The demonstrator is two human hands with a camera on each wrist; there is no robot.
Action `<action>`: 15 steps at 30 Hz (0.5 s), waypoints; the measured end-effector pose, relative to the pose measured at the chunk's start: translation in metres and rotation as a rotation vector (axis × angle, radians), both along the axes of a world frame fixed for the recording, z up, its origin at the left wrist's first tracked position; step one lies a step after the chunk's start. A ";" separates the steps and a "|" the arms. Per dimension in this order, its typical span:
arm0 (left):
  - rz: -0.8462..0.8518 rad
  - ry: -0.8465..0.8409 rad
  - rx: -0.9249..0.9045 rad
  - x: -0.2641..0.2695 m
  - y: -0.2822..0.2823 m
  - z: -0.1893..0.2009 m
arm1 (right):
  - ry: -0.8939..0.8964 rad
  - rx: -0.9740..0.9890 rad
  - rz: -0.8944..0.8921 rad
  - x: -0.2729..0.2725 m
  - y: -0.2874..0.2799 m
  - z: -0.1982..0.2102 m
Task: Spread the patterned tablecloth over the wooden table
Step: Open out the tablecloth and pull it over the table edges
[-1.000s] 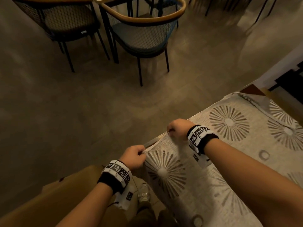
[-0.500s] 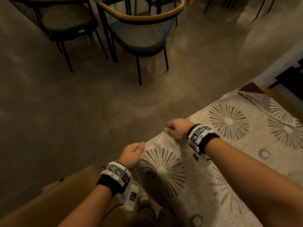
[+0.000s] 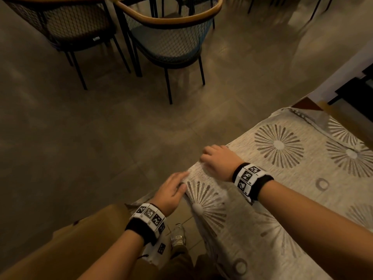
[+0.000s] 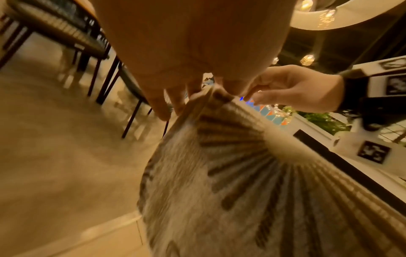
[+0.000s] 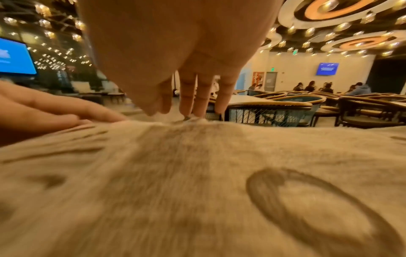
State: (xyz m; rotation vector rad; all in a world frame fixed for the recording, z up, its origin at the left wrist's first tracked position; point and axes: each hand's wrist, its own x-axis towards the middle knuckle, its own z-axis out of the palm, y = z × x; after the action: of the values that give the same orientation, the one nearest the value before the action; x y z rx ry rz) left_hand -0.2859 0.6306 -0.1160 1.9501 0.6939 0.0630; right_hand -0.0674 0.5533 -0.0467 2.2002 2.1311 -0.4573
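Lower left of the head view: tan surface (image 3: 60, 245), blurred, identity unclear. Shoe (image 3: 177, 235) on floor just beside it, lower centre.

Tablecloth (image 3: 282, 199), pale with grey sunburst and ring print, spread across desk, filling lower right of frame; near corner draped down over desk corner toward the shoe. Small strip of dark wood desk (image 3: 305, 104) exposed at far right edge, beyond cloth's rumpled far end.

Left hand (image 3: 171, 191) at cloth's corner, centre of frame, fingers extended and fairly straight, tips on fabric edge. In left wrist view, fingers (image 4: 158, 104) lying against the cloth's hem at the corner fold; nothing visibly pinched, though motion blur limits certainty. Banded wrist strap with black-and-white markers (image 3: 148, 216) below it.

Right hand (image 3: 219, 160) just up and right of left, palm down on cloth at desk edge, fingers relaxed and slightly spread, tips reaching edge. In right wrist view, fingers (image 5: 186, 97) pointing down to fabric edge, loose, holding nothing. Same style marker strap (image 3: 250, 178) on that wrist. Hands near each other, not touching.

Grey tiled floor (image 3: 101, 138) across middle and left of frame.

Upper centre: chair (image 3: 171, 37) with wooden rim, mesh back, dark thin legs. Second similar chair (image 3: 70, 23) in upper left. More dark legs along top edge.

Right wrist view, far background: rows of similar chairs, seated people at distance, blue screens, ring ceiling lights.
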 end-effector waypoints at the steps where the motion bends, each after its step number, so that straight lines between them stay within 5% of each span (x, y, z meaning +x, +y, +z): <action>1: 0.015 -0.013 -0.100 0.002 -0.005 -0.001 | 0.018 -0.074 0.028 -0.004 -0.006 -0.005; 6: 0.282 -0.086 -0.354 0.011 -0.009 -0.005 | -0.029 -0.348 0.083 -0.010 -0.014 -0.022; 9: 0.264 -0.019 -0.376 0.013 0.001 -0.001 | -0.052 -0.375 0.077 -0.010 -0.004 -0.021; 13: -0.019 0.182 0.190 0.027 0.005 0.017 | -0.022 -0.365 0.052 -0.010 -0.001 -0.018; 15: -0.161 0.163 0.259 0.038 -0.008 0.029 | -0.006 -0.276 -0.004 -0.006 -0.012 -0.016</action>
State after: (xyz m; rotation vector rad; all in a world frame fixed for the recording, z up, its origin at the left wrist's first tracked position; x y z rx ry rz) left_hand -0.2481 0.6225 -0.0867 2.2733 0.6576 -0.1109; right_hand -0.0731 0.5416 -0.0623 2.0503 1.9253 -0.6978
